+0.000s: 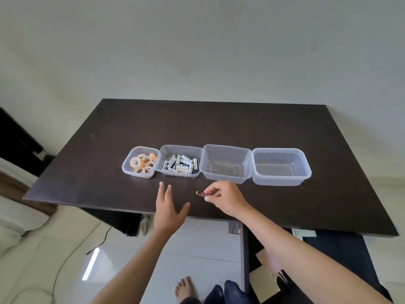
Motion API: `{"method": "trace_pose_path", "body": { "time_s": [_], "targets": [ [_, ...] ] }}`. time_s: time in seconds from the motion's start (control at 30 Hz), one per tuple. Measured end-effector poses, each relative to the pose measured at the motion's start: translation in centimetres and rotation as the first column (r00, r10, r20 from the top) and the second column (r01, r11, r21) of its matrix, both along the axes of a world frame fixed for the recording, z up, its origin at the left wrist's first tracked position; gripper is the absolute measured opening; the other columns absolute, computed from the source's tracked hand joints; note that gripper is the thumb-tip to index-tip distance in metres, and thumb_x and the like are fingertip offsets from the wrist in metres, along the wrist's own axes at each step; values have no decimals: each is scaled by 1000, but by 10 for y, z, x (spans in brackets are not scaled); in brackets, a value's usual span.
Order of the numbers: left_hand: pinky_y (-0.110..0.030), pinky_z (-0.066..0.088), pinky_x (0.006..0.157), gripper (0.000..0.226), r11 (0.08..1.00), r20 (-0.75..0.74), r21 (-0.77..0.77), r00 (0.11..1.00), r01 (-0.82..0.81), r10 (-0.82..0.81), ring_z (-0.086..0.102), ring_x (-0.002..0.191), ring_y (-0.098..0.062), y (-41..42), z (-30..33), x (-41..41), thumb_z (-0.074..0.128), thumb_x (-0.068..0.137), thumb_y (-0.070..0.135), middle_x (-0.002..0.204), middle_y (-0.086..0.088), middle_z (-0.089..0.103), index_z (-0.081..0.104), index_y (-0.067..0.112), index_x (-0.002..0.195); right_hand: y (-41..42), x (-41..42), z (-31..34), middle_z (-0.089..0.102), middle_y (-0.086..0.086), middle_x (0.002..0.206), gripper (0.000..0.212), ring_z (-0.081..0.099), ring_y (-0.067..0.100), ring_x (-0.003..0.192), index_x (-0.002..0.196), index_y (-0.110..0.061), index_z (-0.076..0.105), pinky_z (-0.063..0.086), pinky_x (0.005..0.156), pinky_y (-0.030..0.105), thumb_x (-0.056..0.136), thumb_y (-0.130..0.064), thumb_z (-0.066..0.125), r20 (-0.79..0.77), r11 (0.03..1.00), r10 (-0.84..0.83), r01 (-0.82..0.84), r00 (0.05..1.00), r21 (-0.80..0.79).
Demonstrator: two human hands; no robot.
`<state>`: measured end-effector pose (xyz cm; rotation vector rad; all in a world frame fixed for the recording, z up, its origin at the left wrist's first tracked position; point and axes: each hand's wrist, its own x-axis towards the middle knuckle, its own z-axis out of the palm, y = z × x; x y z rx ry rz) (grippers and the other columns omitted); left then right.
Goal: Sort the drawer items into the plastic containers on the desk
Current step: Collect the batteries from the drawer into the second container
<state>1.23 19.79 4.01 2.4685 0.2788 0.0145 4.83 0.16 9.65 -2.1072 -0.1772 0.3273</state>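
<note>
The desk (219,126) at mid frame looks like dark matt wood grain. Four containers (281,166) on it are clear, smooth plastic with a faint sheen. The floor (197,244) at the bottom is pale glossy tile. The battery (201,193) has a shiny red wrap.

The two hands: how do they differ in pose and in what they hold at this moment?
The right hand pinches a small red battery in curled fingers; the left hand holds nothing, its fingers straight and spread. The right hand sits nearer the two empty containers, the left hand nearer the tape rolls. Both are over the dark desk's front edge.
</note>
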Motion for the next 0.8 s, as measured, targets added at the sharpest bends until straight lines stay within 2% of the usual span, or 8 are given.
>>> {"method": "trace_pose_path", "body": {
  "time_s": [0.07, 0.17, 0.27, 0.37, 0.43, 0.63, 0.8],
  "targets": [
    [-46, 26, 114, 83, 999, 12, 37, 1000, -19, 19, 11, 147, -26, 24, 5, 32, 65, 83, 45, 160, -6, 4, 25, 10, 147, 25, 29, 4, 73, 3, 91, 13, 67, 14, 73, 93, -12, 73, 54, 72, 24, 81, -13, 72, 33, 1000, -18, 19, 999, -21],
    [-58, 10, 114, 79, 988, 8, 151, 999, -34, 33, 11, 147, -27, 51, 7, 73, 61, 83, 51, 160, -7, 6, 26, 16, 145, 59, 66, 3, 70, 3, 97, 13, 63, 11, 77, 96, -10, 73, 49, 72, 19, 83, -12, 69, 105, 996, -44, 53, 993, -78],
    [-60, 3, 113, 79, 976, -12, 216, 999, -29, 32, 4, 148, -26, 68, 4, 104, 55, 84, 58, 160, -5, 6, 24, 21, 146, 84, 94, 0, 66, 2, 98, 13, 62, 16, 85, 96, -12, 72, 51, 77, 30, 84, -14, 67, 173, 982, -26, 58, 985, -182],
    [-59, -2, 113, 79, 967, -36, 249, 999, 47, -39, 2, 148, -24, 78, -4, 118, 51, 86, 59, 160, -4, 9, 20, 21, 148, 100, 112, -8, 63, 1, 99, 14, 58, 17, 90, 98, -14, 71, 49, 78, 35, 86, -16, 64, 189, 957, 12, 43, 982, -287],
    [-57, -6, 114, 78, 967, -32, 242, 997, 81, -75, 3, 148, -24, 80, -9, 120, 48, 87, 59, 160, -3, 11, 19, 22, 149, 106, 121, -14, 62, -1, 101, 13, 57, 17, 92, 98, -14, 70, 49, 79, 36, 88, -15, 62, 175, 939, 23, 39, 984, -342],
    [-57, -6, 114, 79, 985, -16, 135, 994, 107, -106, 1, 148, -23, 81, -11, 125, 52, 87, 55, 160, -1, 9, 18, 19, 149, 114, 136, -28, 62, 2, 101, 14, 58, 20, 94, 96, -11, 69, 37, 74, 25, 88, -11, 58, 149, 901, 59, 12, 987, -434],
    [-57, -5, 114, 81, 985, -20, 119, 992, 127, -125, -1, 148, -22, 84, -12, 128, 49, 87, 57, 160, 0, 7, 16, 18, 149, 113, 136, -27, 62, 2, 103, 15, 58, 20, 94, 97, -11, 70, 47, 78, 32, 89, -10, 57, 163, 906, 41, 32, 986, -422]
  ]
}}
